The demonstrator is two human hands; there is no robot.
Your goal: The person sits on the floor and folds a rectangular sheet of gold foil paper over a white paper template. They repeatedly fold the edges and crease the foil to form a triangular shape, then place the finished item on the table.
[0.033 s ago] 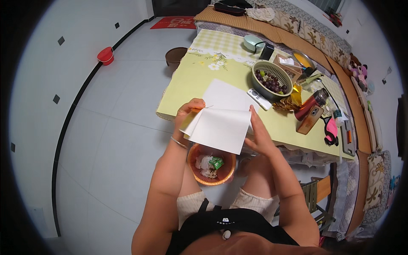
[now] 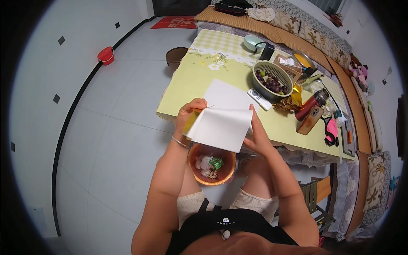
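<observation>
A folded sheet of white paper (image 2: pixel 221 129) with a gold strip along its left side hangs just off the table's front edge. My left hand (image 2: pixel 192 114) is closed on its left edge, thumb and fingers pinching the upper corner. My right hand (image 2: pixel 260 136) rests at the paper's right edge, fingers stretched out and thumb apart. Behind the held paper, another white sheet (image 2: pixel 227 92) lies flat on the table (image 2: pixel 182 93); the held paper covers its near part. A white remote control (image 2: pixel 259 99) lies beside that sheet.
An orange bin (image 2: pixel 233 168) with rubbish stands below my hands. To the right on the table are a colander of grapes (image 2: pixel 272 80), gold folded paper (image 2: pixel 289 103), a red flask (image 2: pixel 307 108), a phone (image 2: pixel 310 120) and a pink-and-black item (image 2: pixel 331 129). A folding chair (image 2: pixel 314 195) stands at right.
The held paper has shifted slightly right and up, and more of its gold strip shows at the left. Both hands keep their places almost unchanged.
</observation>
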